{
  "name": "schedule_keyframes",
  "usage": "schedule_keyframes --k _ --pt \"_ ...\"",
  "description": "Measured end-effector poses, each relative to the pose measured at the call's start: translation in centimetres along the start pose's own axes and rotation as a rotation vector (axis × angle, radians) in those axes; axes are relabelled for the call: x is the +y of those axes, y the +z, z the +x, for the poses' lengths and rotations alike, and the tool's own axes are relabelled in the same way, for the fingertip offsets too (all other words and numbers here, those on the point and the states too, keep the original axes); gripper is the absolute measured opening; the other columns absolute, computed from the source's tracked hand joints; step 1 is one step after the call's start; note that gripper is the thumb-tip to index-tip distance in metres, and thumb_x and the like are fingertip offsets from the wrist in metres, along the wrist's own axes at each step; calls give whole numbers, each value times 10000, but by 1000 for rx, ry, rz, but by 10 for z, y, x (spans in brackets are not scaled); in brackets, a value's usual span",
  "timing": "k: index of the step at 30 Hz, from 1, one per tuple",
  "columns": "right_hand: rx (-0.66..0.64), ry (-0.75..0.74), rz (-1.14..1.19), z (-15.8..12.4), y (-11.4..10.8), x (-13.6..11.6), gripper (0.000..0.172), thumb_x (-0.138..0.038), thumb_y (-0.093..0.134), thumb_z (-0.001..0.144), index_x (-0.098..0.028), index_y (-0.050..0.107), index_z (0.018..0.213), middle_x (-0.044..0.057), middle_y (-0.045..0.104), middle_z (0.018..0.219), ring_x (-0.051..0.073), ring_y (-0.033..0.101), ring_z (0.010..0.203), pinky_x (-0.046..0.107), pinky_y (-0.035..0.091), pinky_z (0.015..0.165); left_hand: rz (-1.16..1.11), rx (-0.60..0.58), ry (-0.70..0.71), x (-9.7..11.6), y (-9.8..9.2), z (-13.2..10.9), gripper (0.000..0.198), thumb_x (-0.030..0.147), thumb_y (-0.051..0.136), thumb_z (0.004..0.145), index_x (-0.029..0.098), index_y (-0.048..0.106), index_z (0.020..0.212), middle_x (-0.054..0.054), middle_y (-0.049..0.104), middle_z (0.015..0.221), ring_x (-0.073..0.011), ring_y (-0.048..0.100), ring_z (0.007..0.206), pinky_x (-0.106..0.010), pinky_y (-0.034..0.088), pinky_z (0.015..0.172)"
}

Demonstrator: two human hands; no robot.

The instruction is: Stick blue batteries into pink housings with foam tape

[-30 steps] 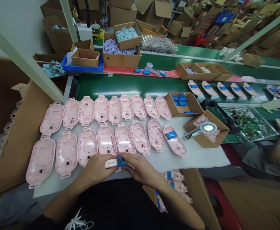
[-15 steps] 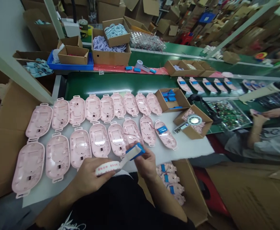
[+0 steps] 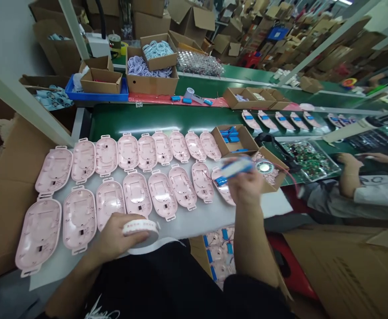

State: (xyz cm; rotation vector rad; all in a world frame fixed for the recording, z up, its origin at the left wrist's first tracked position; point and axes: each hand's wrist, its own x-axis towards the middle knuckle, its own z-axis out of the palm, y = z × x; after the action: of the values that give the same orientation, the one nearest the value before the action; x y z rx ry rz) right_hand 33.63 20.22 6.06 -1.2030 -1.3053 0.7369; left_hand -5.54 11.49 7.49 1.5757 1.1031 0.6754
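Observation:
My left hand (image 3: 115, 239) is closed around a roll of white tape (image 3: 139, 227) with red print, held low in front of my body. A loose pale strip hangs from the roll toward my lap. My right hand (image 3: 247, 188), raised over the right end of the table, grips a blue battery pack (image 3: 237, 167) with a white tape strip on its face. Motion blurs this pack, and a red wire trails to the right. Below it, partly hidden by the hand, lies a pink shell (image 3: 227, 195) with another blue battery pack (image 3: 221, 181) in it.
Two rows of pink shells (image 3: 137, 195) cover the white table sheet. A cardboard box (image 3: 237, 141) of blue battery packs and a box with a lit round lamp (image 3: 264, 167) stand at the right. Beside my lap, another box holds filled shells (image 3: 218, 252). A co-worker's arm (image 3: 350, 175) is farther right.
My right hand has carried the battery pack up and right, away from the tape roll. The tape strip between them is now separated. My left hand has shifted slightly left with the roll.

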Motion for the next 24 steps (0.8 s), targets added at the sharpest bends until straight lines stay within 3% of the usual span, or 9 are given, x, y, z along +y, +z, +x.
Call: schedule_keyframes --k 2,4,8,11,14,18,24 --pt "-259 226 30 17 1 34 723 -680 770 830 -225 629 1375 159 731 1268 323 714 1166 502 598 991 -62 98 1 -3 -10 -1 253 422 810 843 179 827 911 -34 769 752 -192 689 630 -252 530 562" --pt "-411 391 71 24 8 67 704 -649 816 785 -183 670 1292 160 759 1193 305 735 1089 468 609 942 -88 136 4 -3 -15 -1 243 409 817 827 171 817 875 -27 741 700 -178 659 589 -242 518 533" --pt "-274 385 13 30 7 103 732 -588 777 797 -174 624 1381 161 725 1301 287 712 1137 441 592 958 -88 156 -4 1 -13 0 207 384 823 813 185 820 868 -18 735 696 -161 648 584 -221 515 533" --pt "-252 265 -241 39 -11 101 659 -456 661 892 -195 561 1490 144 679 1408 289 669 1240 465 556 1031 -132 149 -8 0 -11 -1 192 383 814 829 196 820 873 -9 726 694 -151 643 587 -213 525 545" --pt "-436 147 -639 45 -23 87 566 -300 610 940 -200 578 1497 126 674 1427 294 649 1281 458 499 1109 -166 123 -36 -6 -10 -2 194 388 807 847 200 817 892 -11 735 725 -156 658 621 -213 536 568" --pt "-641 93 -1019 46 -15 68 560 -201 621 959 -192 557 1516 142 711 1353 316 690 1176 397 538 1001 -152 108 -57 -12 -10 -2 224 411 812 849 195 817 908 -21 742 743 -173 670 651 -224 539 582" --pt "-820 -10 -1245 46 3 58 432 -185 592 998 -223 627 1427 137 715 1331 284 703 1098 321 524 881 -164 105 -68 -13 -9 1 220 407 817 841 196 818 905 -25 748 751 -173 673 652 -227 547 585"
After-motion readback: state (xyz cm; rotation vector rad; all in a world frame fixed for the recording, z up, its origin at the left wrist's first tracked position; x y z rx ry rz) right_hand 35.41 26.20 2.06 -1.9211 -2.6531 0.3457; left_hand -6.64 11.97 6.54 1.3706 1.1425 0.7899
